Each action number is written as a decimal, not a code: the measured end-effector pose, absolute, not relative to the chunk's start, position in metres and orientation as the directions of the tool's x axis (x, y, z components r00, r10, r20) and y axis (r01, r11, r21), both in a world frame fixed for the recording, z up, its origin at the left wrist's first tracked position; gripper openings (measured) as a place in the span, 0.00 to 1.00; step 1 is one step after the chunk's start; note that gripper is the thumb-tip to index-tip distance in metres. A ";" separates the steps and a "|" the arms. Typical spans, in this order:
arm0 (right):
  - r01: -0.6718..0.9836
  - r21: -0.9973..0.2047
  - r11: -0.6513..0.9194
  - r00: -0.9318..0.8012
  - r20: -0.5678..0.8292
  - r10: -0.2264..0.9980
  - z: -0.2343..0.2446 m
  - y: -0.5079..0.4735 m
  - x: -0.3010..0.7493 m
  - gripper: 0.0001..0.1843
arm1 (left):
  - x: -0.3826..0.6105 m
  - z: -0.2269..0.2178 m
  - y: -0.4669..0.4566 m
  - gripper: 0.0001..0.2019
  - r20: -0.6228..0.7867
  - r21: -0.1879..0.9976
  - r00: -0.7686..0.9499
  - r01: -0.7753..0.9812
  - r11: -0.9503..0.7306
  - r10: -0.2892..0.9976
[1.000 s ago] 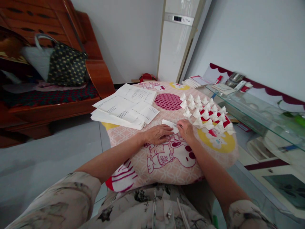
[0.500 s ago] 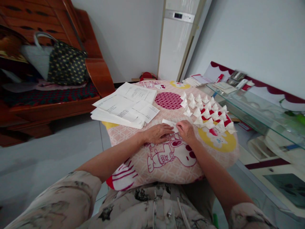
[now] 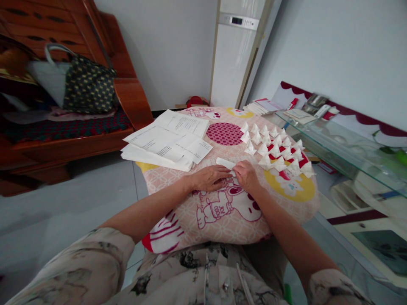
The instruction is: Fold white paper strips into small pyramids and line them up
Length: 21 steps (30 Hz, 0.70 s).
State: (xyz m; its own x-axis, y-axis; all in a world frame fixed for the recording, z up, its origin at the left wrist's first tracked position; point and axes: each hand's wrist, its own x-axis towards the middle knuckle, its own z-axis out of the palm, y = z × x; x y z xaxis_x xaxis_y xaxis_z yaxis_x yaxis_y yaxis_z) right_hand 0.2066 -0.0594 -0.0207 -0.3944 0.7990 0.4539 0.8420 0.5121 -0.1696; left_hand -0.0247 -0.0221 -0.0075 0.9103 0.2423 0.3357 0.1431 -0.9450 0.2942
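A small folded strip of white paper [image 3: 225, 162] lies on the cloth-covered table in front of me, partly hidden under my fingers. My left hand [image 3: 210, 178] rests low over its near side, fingers bent and together, holding it against the cloth. At the right end, my right hand [image 3: 247, 176] pinches the strip between thumb and fingers. Several white folded paper pyramids [image 3: 276, 151] stand in rows beyond my right hand. Left of them, farther from me, is a stack of printed white sheets [image 3: 168, 140].
The patterned tablecloth [image 3: 178, 199] covers a rounded table. A glass shelf [image 3: 337, 148] with small items adjoins it on the right. A wooden bench [image 3: 133, 97] bearing a dark patterned bag [image 3: 90, 84] stands at left. A tall white cabinet unit [image 3: 233, 59] is behind.
My right hand has shifted slightly left along the strip, and its fingers have closed in nearer my left fingertips. The left hand, sheets and paper pyramids stay where they were.
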 end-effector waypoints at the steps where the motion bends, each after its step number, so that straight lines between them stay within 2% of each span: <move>1: 0.843 -0.153 0.516 -0.408 0.444 0.798 -0.021 -0.060 0.207 0.14 | -0.025 -0.007 -0.023 0.21 0.330 0.290 0.912 0.147 -0.946 0.243; 7: 0.842 -0.112 0.527 -0.443 0.413 0.796 -0.022 -0.062 0.206 0.15 | -0.025 -0.006 -0.027 0.20 0.307 0.257 0.917 0.179 -0.950 0.255; 16: 0.782 -0.226 0.581 -0.447 0.446 0.775 -0.020 -0.066 0.201 0.15 | -0.022 -0.002 -0.033 0.12 0.326 0.228 0.904 0.210 -0.951 0.278; 19: 0.758 -0.232 0.609 -0.460 0.473 0.752 -0.020 -0.066 0.200 0.14 | -0.020 -0.001 -0.038 0.11 0.380 0.232 0.865 0.253 -0.939 0.327; 21: 0.753 -0.232 0.616 -0.462 0.481 0.745 -0.019 -0.066 0.200 0.13 | -0.019 -0.004 -0.039 0.15 0.427 0.241 0.835 0.266 -0.933 0.348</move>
